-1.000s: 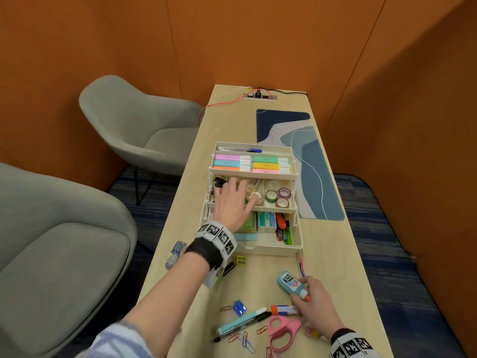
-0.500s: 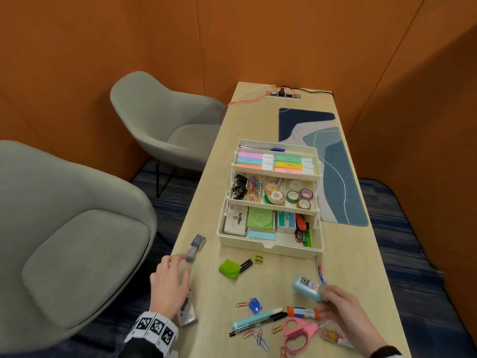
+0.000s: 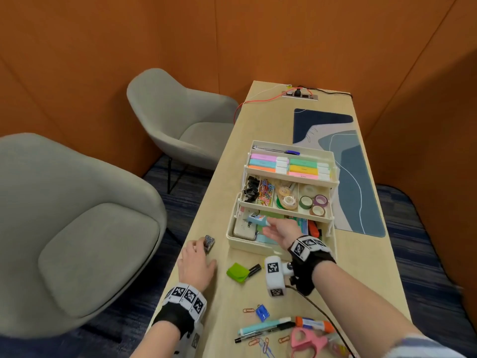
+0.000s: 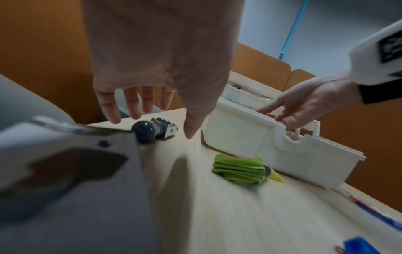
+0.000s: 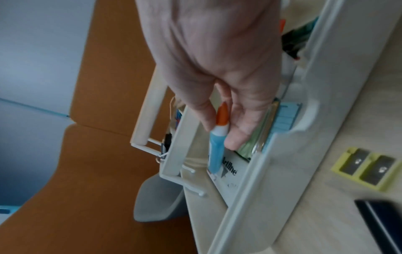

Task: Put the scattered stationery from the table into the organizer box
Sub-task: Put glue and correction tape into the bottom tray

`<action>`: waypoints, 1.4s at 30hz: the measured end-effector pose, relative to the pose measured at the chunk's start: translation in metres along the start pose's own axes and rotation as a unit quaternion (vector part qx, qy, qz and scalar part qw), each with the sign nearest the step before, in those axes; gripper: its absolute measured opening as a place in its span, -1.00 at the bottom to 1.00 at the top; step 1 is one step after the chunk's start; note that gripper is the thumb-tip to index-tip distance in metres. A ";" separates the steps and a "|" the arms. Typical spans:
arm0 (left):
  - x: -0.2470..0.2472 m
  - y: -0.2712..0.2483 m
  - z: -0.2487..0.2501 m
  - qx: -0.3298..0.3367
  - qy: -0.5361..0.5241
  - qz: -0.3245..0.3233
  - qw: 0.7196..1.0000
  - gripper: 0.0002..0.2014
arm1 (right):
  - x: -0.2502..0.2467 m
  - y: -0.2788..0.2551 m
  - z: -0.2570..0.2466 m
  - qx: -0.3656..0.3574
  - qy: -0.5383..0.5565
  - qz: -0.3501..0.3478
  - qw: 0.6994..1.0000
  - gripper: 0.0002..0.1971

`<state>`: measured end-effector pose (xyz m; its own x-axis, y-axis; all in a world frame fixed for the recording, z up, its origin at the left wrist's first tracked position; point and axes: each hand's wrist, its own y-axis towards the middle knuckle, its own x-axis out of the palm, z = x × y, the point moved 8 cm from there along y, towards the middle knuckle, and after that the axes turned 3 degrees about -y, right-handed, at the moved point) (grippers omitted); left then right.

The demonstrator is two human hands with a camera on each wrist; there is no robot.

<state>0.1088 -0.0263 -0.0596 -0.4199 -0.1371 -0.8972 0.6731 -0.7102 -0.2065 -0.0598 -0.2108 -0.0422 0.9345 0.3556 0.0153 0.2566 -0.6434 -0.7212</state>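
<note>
The cream tiered organizer box (image 3: 255,246) stands open mid-table. My right hand (image 3: 271,227) reaches over its bottom tray and pinches a blue glue bottle (image 3: 256,218) by its orange-capped end. In the right wrist view the glue bottle (image 5: 215,154) hangs tilted above a white Artline case in the box (image 5: 243,185). My left hand (image 3: 199,248) is at the table's left edge, its fingers (image 4: 113,113) spread and straight around a grey date stamp (image 4: 150,129), also in the head view as the stamp (image 3: 209,242). I cannot tell whether they touch it.
A green item with a black end (image 3: 238,272) lies in front of the box. Near the front edge lie a blue clip (image 3: 262,312), teal marker (image 3: 263,327), glue stick (image 3: 313,324), pink scissors (image 3: 307,341) and several paper clips. A yellow sharpener (image 5: 367,170) lies by the box. Grey chairs (image 3: 98,244) stand left.
My right hand lifted the glue bottle from the table's front and carried it over the box's bottom tray. My left hand left the box and came to the stamp at the left edge.
</note>
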 end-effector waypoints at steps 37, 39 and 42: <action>-0.040 0.003 0.122 0.339 -0.028 -0.025 0.940 -0.49 | -0.065 -0.101 0.112 -0.166 -0.363 -0.101 0.911 -0.80; -0.030 0.016 0.146 0.377 0.070 -0.047 0.922 -0.54 | -0.075 -0.105 0.111 -0.168 -0.335 -0.086 0.923 -0.79; -0.012 0.034 0.161 0.378 0.176 -0.108 0.903 -0.62 | -0.084 -0.108 0.112 -0.170 -0.311 -0.081 0.932 -0.77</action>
<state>0.0384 -0.1599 0.0069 -0.1828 0.1942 -0.9638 -0.0645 -0.9806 -0.1853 -0.1941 -0.0953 -0.0431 0.5807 0.7226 -0.3749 0.5436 -0.6870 -0.4822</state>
